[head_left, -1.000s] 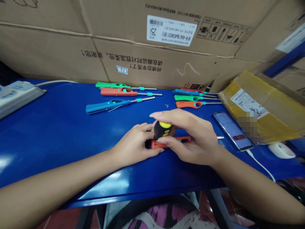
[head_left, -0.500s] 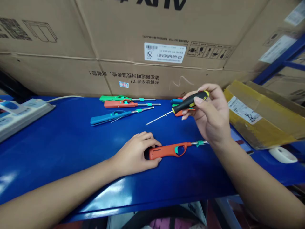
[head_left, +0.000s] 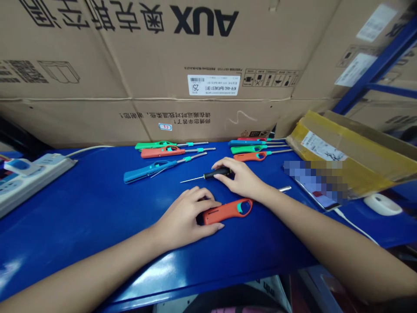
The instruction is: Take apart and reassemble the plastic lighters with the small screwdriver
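Observation:
My left hand (head_left: 185, 215) is closed around the butt end of an orange long-neck gas lighter (head_left: 227, 212) lying on the blue table. The lighter's metal tube passes under my right forearm, only its tip showing beyond. Just behind it, my right hand (head_left: 244, 177) grips the black-and-yellow handle of a screwdriver (head_left: 213, 174) down at the tabletop, its thin shaft pointing left. A blue lighter (head_left: 148, 170), an orange-red lighter (head_left: 159, 152) and a green lighter (head_left: 153, 144) lie at the back left. Behind my right hand is a group of several lighters (head_left: 249, 156).
A big cardboard box (head_left: 156, 87) walls off the back of the table (head_left: 130, 243). A power strip (head_left: 39, 174) sits at left. To the right are a phone (head_left: 312, 189) with a cable, an open yellow-taped carton (head_left: 352, 161) and a white mouse (head_left: 382, 204).
My right hand has brought the screwdriver down from the air to the tabletop, moving left. My left hand stays on the orange lighter. The view has tilted up a little.

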Tool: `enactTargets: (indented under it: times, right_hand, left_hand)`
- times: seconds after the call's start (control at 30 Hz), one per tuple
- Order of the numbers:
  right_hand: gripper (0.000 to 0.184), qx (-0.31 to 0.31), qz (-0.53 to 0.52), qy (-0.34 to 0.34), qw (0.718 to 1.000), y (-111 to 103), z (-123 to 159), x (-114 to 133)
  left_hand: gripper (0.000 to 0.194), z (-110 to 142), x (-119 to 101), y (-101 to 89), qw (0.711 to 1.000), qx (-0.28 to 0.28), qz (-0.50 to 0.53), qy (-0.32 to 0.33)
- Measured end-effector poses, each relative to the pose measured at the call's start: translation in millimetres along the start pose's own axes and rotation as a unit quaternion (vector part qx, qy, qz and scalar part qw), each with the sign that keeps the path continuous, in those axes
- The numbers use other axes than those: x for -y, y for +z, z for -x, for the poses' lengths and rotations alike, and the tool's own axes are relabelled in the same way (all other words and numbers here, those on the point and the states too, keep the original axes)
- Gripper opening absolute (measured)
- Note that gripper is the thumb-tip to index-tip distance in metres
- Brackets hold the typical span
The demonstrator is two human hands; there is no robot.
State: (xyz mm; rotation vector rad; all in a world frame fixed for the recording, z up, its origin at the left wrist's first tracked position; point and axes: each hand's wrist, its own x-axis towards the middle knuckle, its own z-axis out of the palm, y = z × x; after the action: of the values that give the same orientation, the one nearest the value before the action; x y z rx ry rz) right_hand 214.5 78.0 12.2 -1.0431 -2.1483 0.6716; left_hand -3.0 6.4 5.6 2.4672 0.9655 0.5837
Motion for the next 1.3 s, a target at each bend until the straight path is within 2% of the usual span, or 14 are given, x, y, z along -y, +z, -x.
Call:
enactTargets:
  times: [0.17, 0.4, 0.5, 0.57, 0.67, 0.77, 0.83, 0.93, 1.03, 1.13, 1.3]
  right_hand:
    - [0.018, 0.063, 0.154, -0.044, 0.985, -3, 5, 5]
    - [0.035, 0.081, 0.234, -0.061, 0.967, -6, 7, 4]
    - [0.041, 0.078, 0.259, -0.058, 0.961, -14, 12, 17]
    - [0.044, 0.092, 0.321, -0.047, 0.941, -20, 18, 30]
    - [0.040, 0.112, 0.385, -0.010, 0.916, -33, 29, 47]
    - [0.038, 0.170, 0.329, 0.021, 0.929, -50, 37, 48]
    - [0.043, 0.221, 0.259, 0.026, 0.940, -60, 39, 40]
    - [0.043, 0.279, 0.198, 0.044, 0.939, -69, 39, 22]
    - [0.030, 0.287, 0.151, 0.041, 0.945, -67, 38, 11]
    - [0.026, 0.280, 0.120, 0.031, 0.952, -66, 38, 10]
    - [0.016, 0.240, 0.163, 0.029, 0.957, -72, 37, 12]
  left_hand:
    - [0.026, 1, 1, -1.8, 1.000, -0.008, -0.005, -0.003]
    - [0.033, 0, 1, -18.7, 0.997, 0.027, -0.066, -0.024]
    - [0.043, 0, 0, -22.1, 0.994, 0.041, -0.098, -0.026]
    - [0.048, 0, 0, -19.9, 0.993, 0.043, -0.108, -0.012]
    - [0.040, 0, 0, -14.5, 0.993, 0.050, -0.109, 0.005]
    - [0.029, 1, 0, -15.2, 0.994, 0.058, -0.093, 0.001]
    - [0.024, 1, -1, -21.1, 0.994, 0.070, -0.085, -0.010]
    - [0.020, 3, -3, -34.3, 0.992, 0.095, -0.085, -0.022]
    - [0.017, 5, -3, -45.8, 0.991, 0.109, -0.069, -0.043]
    - [0.022, 4, 0, -53.8, 0.988, 0.121, -0.053, -0.080]
    - [0.026, 3, 5, -64.1, 0.989, 0.106, -0.071, -0.079]
